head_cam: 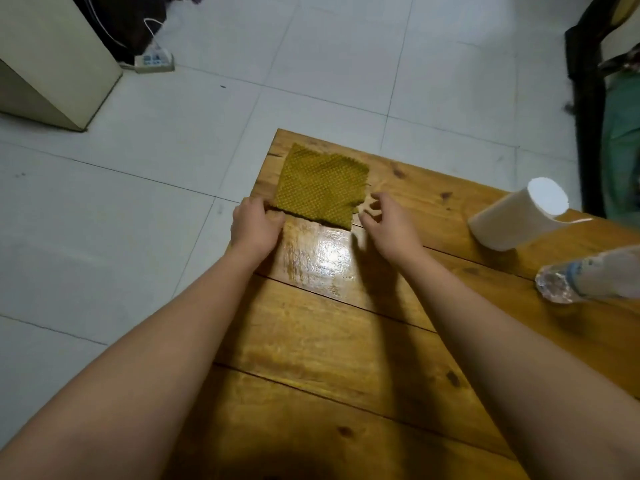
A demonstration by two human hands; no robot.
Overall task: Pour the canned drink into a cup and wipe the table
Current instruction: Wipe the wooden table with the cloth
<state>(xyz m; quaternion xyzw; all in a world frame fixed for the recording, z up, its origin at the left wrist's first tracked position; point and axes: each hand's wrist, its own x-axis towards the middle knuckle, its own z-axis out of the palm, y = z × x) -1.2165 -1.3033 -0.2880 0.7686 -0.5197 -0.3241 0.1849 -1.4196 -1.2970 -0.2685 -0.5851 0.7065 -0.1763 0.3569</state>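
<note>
A wooden table (346, 341) fills the view. Near its far left corner lies a mustard-yellow cloth (320, 187), flat. The left hand (256, 225) pinches the cloth's near left edge. The right hand (388, 223) hovers just beside the near right corner, fingers spread and loosely curled, holding nothing.

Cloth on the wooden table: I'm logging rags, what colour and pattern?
Mustard-yellow cloth with a dotted waffle weave, seen in the head view.
</note>
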